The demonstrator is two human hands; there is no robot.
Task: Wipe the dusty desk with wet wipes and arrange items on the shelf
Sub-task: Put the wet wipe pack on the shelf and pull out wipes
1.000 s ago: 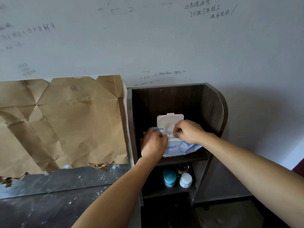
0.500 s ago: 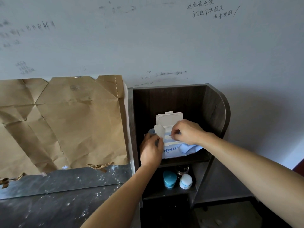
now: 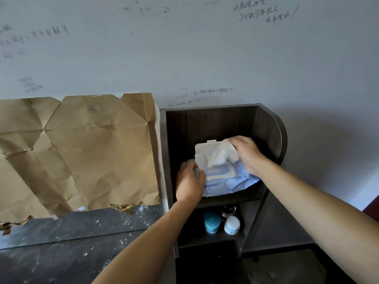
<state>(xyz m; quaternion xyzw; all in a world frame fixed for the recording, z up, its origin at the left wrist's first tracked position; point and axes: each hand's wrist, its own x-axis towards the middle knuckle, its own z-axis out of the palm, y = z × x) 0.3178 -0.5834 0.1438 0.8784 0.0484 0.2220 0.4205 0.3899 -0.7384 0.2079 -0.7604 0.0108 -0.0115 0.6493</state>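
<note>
A pale blue pack of wet wipes (image 3: 235, 182) lies on the upper board of a dark wooden shelf (image 3: 268, 128), its white lid (image 3: 203, 150) flipped up. My left hand (image 3: 189, 183) presses on the pack's left end and holds it down. My right hand (image 3: 247, 153) pinches a white wipe (image 3: 222, 153) that is drawn partly out of the opening and rises up to the right. The dusty dark desk (image 3: 67, 261) lies at lower left, speckled with white flecks.
Creased brown paper (image 3: 82, 152) covers most of a mirror (image 3: 82, 226) leaning on the wall behind the desk. On the shelf's lower board stand a teal-capped jar (image 3: 212, 222), a white jar (image 3: 232, 224) and a dark metal item (image 3: 227, 210) behind them.
The seal over the pack's opening was peeled back by my left hand. My right hand has since lifted up and right, pulling a wipe out. My left hand moved down onto the pack.
</note>
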